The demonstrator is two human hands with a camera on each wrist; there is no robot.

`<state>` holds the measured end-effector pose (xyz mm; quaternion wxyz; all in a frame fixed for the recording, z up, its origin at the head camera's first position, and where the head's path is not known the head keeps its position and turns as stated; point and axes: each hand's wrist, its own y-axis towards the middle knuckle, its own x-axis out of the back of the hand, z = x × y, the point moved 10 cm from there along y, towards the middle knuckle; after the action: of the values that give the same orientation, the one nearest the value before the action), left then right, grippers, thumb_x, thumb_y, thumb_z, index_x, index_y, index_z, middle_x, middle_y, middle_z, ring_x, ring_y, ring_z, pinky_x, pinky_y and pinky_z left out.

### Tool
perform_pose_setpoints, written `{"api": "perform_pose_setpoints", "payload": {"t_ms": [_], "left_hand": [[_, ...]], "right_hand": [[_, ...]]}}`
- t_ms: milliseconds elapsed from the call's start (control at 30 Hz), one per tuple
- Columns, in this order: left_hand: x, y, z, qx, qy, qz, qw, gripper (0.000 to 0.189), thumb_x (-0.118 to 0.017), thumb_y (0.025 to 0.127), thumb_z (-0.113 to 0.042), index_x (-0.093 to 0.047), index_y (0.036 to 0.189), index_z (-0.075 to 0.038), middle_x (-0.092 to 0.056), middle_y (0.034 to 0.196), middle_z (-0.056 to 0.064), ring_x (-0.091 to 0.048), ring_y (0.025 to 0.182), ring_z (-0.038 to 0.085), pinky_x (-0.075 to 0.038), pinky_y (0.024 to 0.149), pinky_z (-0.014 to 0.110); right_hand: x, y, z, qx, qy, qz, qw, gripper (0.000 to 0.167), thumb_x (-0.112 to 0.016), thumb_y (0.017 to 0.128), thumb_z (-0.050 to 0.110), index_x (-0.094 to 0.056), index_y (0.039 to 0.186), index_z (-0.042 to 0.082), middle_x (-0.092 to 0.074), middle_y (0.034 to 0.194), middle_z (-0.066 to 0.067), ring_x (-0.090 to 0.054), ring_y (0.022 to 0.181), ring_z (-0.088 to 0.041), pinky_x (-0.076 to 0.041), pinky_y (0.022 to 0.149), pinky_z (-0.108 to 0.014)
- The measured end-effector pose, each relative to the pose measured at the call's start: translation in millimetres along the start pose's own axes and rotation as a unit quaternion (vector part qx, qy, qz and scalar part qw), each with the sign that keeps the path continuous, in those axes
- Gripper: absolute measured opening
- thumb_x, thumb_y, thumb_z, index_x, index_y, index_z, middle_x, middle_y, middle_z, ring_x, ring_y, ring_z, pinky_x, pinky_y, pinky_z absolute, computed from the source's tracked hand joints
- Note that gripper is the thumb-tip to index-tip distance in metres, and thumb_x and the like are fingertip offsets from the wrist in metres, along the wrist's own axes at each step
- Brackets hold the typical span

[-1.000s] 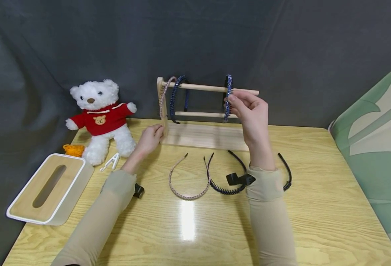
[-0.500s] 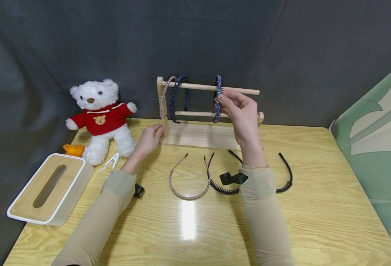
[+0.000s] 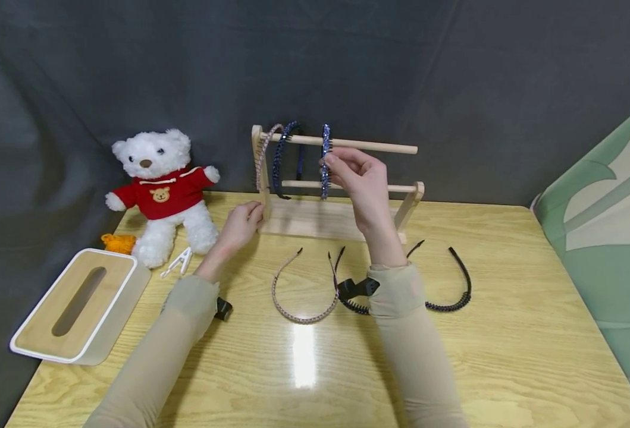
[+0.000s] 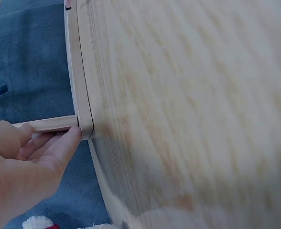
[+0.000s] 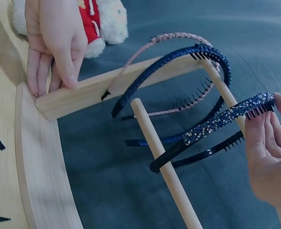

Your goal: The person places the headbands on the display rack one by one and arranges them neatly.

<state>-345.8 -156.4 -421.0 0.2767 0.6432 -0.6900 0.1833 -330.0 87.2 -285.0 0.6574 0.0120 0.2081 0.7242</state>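
Note:
My right hand (image 3: 365, 187) pinches a sparkly blue headband (image 3: 326, 135) between thumb and fingers. This headband straddles the upper rod (image 3: 384, 145) of a wooden rack (image 3: 304, 219), around its middle. Comb teeth line its inner side in the right wrist view. My left hand (image 3: 240, 226) grips the lower part of the rack's left upright (image 5: 92, 93), thumb on one face and fingers on the other. At the left end of the upper rod hang a pink headband (image 3: 261, 156) and a dark blue headband (image 3: 278, 163).
On the table in front of the rack lie a pink headband (image 3: 305, 320) and two dark toothed headbands, one (image 3: 456, 305) to the right, the other partly behind my right wrist. Left stand a teddy bear (image 3: 165, 196), a tissue box (image 3: 79, 303), a white clip (image 3: 178, 261) and orange yarn (image 3: 118, 242).
My right hand has slid the sparkly blue headband leftward along the upper rod, from near its right part to about the middle. My left hand stays on the upright.

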Motion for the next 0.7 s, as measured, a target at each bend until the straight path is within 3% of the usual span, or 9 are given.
{"api": "perform_pose_setpoints", "payload": {"t_ms": [100,267,333,433,500,700], "left_hand": [[-1.4,1.7,3.5,-0.012,-0.012,0.001,0.9999,0.038,-0.043,0.118,-0.023,-0.061,0.093,0.000,-0.054,0.077,0.008,-0.043,0.065,0.019,-0.036,0.062,0.033],[-6.8,17.7,32.4,-0.027,-0.027,-0.003,0.9993,0.040,-0.044,0.118,-0.034,-0.062,0.090,-0.013,-0.056,0.077,0.002,-0.045,0.067,0.016,-0.037,0.062,0.032],[-6.5,18.3,32.6,-0.024,-0.026,-0.002,0.9994,0.040,-0.043,0.118,-0.033,-0.063,0.091,-0.012,-0.056,0.077,0.003,-0.045,0.067,0.018,-0.037,0.062,0.033],[-1.8,8.9,13.7,-0.017,-0.022,-0.004,0.9996,0.036,-0.045,0.117,-0.024,-0.063,0.094,-0.003,-0.057,0.079,0.011,-0.047,0.070,0.024,-0.038,0.066,0.038],[-1.1,7.5,12.3,-0.024,-0.026,-0.006,0.9993,0.036,-0.047,0.117,-0.024,-0.063,0.092,-0.004,-0.056,0.078,0.010,-0.048,0.070,0.024,-0.038,0.067,0.038],[-6.6,17.8,34.3,-0.035,-0.028,-0.016,0.9989,0.039,-0.049,0.116,-0.033,-0.060,0.084,-0.014,-0.053,0.073,0.002,-0.046,0.066,0.020,-0.036,0.064,0.034]], "right_hand": [[-4.3,1.3,-2.9,-0.002,0.002,0.000,1.0000,0.007,-0.072,0.102,0.002,-0.077,0.107,0.001,-0.079,0.093,-0.002,-0.073,0.084,-0.015,-0.060,0.082,-0.030],[-13.5,5.5,-5.4,-0.004,-0.012,0.005,0.9999,0.013,-0.073,0.102,0.003,-0.076,0.112,-0.004,-0.078,0.093,-0.002,-0.073,0.085,-0.015,-0.060,0.082,-0.031],[-17.5,7.3,-6.6,-0.008,-0.016,0.006,0.9998,0.015,-0.074,0.102,0.004,-0.075,0.113,-0.006,-0.078,0.094,-0.002,-0.073,0.085,-0.016,-0.061,0.083,-0.032],[-21.7,9.3,-8.8,-0.012,-0.017,0.006,0.9998,0.017,-0.074,0.101,0.005,-0.075,0.114,-0.006,-0.078,0.095,-0.003,-0.073,0.085,-0.016,-0.061,0.082,-0.032],[-23.3,10.2,-11.0,-0.014,-0.014,0.005,0.9998,0.017,-0.074,0.102,0.005,-0.074,0.114,-0.007,-0.078,0.094,-0.003,-0.073,0.084,-0.016,-0.061,0.081,-0.031],[-24.5,12.7,-17.5,-0.016,-0.006,0.000,0.9999,0.014,-0.073,0.102,0.004,-0.075,0.112,-0.006,-0.078,0.092,-0.003,-0.073,0.082,-0.015,-0.061,0.079,-0.030]]}}
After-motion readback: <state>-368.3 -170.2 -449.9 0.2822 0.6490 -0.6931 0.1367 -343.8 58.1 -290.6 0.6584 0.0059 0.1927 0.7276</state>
